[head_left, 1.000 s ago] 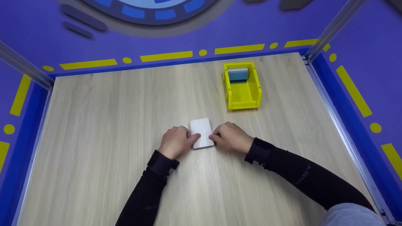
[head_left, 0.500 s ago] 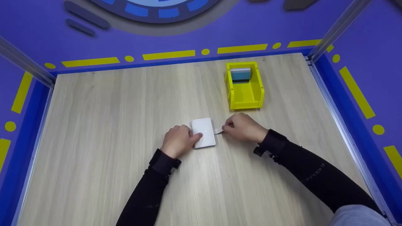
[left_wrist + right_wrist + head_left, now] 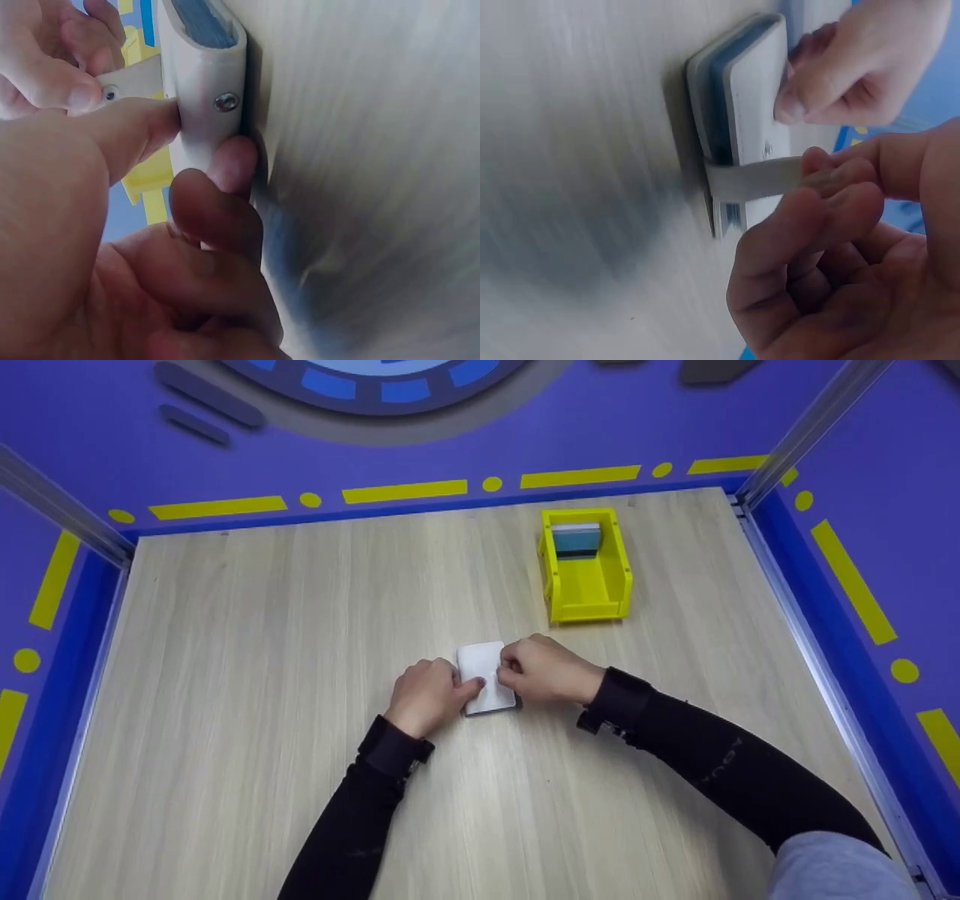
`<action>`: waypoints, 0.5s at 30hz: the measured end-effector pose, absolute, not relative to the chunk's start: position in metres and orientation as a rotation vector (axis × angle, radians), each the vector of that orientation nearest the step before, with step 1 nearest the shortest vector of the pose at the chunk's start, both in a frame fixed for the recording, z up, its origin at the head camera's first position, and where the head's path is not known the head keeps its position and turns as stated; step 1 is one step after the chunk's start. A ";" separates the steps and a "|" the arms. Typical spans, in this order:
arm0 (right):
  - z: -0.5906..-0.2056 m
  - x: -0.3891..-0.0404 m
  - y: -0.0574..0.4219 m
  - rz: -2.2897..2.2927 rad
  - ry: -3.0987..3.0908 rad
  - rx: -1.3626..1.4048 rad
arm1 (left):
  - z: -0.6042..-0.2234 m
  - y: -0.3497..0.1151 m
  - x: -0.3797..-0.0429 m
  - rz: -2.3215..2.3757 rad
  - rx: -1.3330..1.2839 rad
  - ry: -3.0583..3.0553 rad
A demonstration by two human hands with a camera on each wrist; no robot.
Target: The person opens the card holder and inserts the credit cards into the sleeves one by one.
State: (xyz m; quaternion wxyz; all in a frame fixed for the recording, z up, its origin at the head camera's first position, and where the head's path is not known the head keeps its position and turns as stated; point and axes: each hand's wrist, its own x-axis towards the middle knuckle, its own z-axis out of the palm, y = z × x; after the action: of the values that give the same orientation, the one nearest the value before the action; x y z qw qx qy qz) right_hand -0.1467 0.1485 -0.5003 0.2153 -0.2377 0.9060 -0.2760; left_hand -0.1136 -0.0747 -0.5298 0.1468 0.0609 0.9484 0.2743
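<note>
A white card holder (image 3: 480, 658) lies on the wooden table, with bluish sleeves showing between its covers in the wrist views. My left hand (image 3: 426, 697) grips its left edge, thumb on the top cover and fingers at the side. My right hand (image 3: 553, 669) pinches the end of the holder's snap strap (image 3: 754, 178), which bends from the right edge up over the cover. A metal snap stud (image 3: 768, 149) shows on the cover, apart from the strap's end. Another stud (image 3: 226, 102) sits on the spine in the left wrist view.
A yellow open-front bin (image 3: 586, 611) stands behind the right hand, holding upright blue-and-white flat items (image 3: 576, 541) at its back. The wooden table (image 3: 247, 660) is bounded by blue-purple walls (image 3: 420, 457) with yellow markings at the back and sides.
My right hand first pulled the strap out to the right of the card holder, then came back left over its cover with the strap. My left hand kept its grip.
</note>
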 end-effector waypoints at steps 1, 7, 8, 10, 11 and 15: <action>-0.501 -0.147 0.145 -0.747 2.522 -0.680 | -0.530 -0.075 -0.114 0.785 0.174 2.730; -0.505 -0.147 0.127 -0.587 2.591 -0.692 | -0.530 -0.075 -0.114 0.762 0.172 2.727; -0.506 -0.147 0.124 -0.553 2.603 -0.687 | -0.530 -0.075 -0.114 0.759 0.177 2.731; -0.506 -0.147 0.120 -0.497 2.620 -0.681 | -0.531 -0.075 -0.114 0.758 0.185 2.736; -0.506 -0.147 0.118 -0.475 2.627 -0.679 | -0.531 -0.075 -0.114 0.756 0.188 2.740; -0.504 -0.146 0.112 -0.416 2.635 -0.668 | -0.531 -0.075 -0.114 0.763 0.195 2.745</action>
State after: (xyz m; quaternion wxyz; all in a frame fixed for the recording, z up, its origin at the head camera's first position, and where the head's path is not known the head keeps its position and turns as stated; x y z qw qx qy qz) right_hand -0.1464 0.1121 -0.5038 0.1945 -0.2381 0.9399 -0.1484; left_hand -0.1143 -0.0745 -0.5308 0.1425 0.0676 0.9514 0.2645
